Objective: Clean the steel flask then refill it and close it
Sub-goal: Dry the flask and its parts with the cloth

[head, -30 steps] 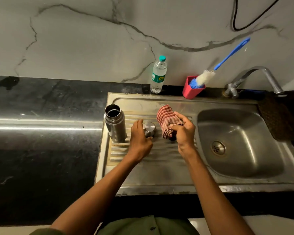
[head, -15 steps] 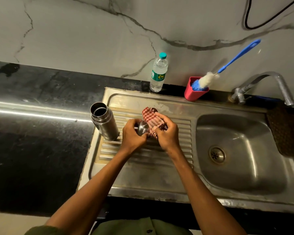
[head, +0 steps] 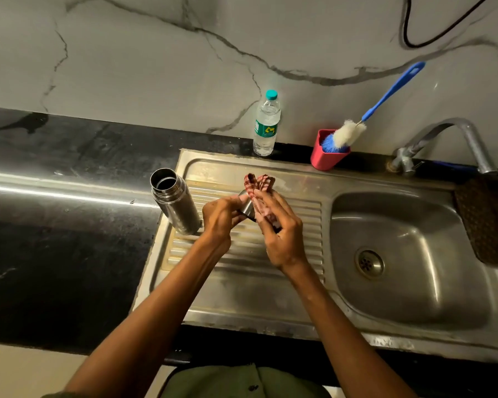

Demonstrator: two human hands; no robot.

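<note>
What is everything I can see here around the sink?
steel flask: one, silver, open, upright at drainboard's left edge
flask cap: one, silver, held above drainboard
cloth: one, red-checked, against the cap
water bottle: one, clear, teal cap, by the wall
bottle brush: one, blue handle, in the cup
cup: one, red, behind sink
sink: one, steel, right
tap: one, steel, far right
mat: one, brown, right edge
counter: black, left
hands: left hand holds cap; right hand holds cloth
</note>
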